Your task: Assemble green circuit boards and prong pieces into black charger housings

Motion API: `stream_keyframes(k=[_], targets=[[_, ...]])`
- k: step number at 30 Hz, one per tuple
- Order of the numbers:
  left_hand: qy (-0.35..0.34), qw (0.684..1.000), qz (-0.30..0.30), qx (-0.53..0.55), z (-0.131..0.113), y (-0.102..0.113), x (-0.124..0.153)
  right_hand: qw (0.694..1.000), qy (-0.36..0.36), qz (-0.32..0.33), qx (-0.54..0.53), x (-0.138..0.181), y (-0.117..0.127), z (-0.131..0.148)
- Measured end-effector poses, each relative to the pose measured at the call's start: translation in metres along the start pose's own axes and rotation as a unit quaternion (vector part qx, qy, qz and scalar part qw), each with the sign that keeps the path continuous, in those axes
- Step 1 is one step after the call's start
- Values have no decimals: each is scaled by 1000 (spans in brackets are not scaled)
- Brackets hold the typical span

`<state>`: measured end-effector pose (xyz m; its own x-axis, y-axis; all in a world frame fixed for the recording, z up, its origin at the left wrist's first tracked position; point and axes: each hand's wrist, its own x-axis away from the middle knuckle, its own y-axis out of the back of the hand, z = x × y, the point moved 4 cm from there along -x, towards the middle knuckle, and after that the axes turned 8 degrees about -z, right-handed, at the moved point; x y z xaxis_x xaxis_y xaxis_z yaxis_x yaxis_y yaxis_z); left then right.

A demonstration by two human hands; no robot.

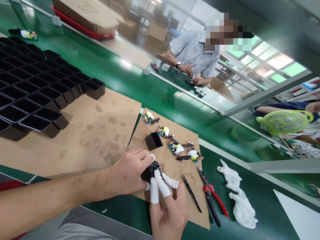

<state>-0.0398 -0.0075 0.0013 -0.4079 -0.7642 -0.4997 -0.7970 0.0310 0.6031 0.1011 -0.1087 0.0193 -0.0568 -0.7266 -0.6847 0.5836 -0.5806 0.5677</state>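
My left hand (132, 170) is wrapped round a black plastic case (146, 174), with white finger cots on the thumb and a fingertip. My right hand (168, 203), with white cots on several fingers, closes on the open end of the same case. A dark part shows at that end, mostly hidden by the fingers. Just beyond my hands, another black case (153, 141) lies on its side on the cardboard (140, 140). Beside it lie small circuit boards, among them one board (175, 147) with yellow and white parts. Black tweezers (191, 192) and red-handled pliers (211, 195) lie to the right.
Many open black cases (37, 123) stand in rows at the left. A crumpled white cloth (240, 196) lies on the green table (215, 151) at the right. A co-worker (195, 56) handles small parts across the bench. A green fan (286, 120) stands at far right.
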Motion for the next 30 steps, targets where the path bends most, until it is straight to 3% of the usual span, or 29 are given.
stream_keyframes(k=[10,16,24,30], targets=[[14,999,-21,32,-9,0,0,997,46,15,62,0,18,3],[55,997,-25,56,-7,-9,-1,985,82,60,143,2,9,3],[32,997,-50,57,-12,0,2,984,113,56,128,7,23,3],[55,998,-24,22,-6,-6,1,986,107,66,114,11,10,-9]])
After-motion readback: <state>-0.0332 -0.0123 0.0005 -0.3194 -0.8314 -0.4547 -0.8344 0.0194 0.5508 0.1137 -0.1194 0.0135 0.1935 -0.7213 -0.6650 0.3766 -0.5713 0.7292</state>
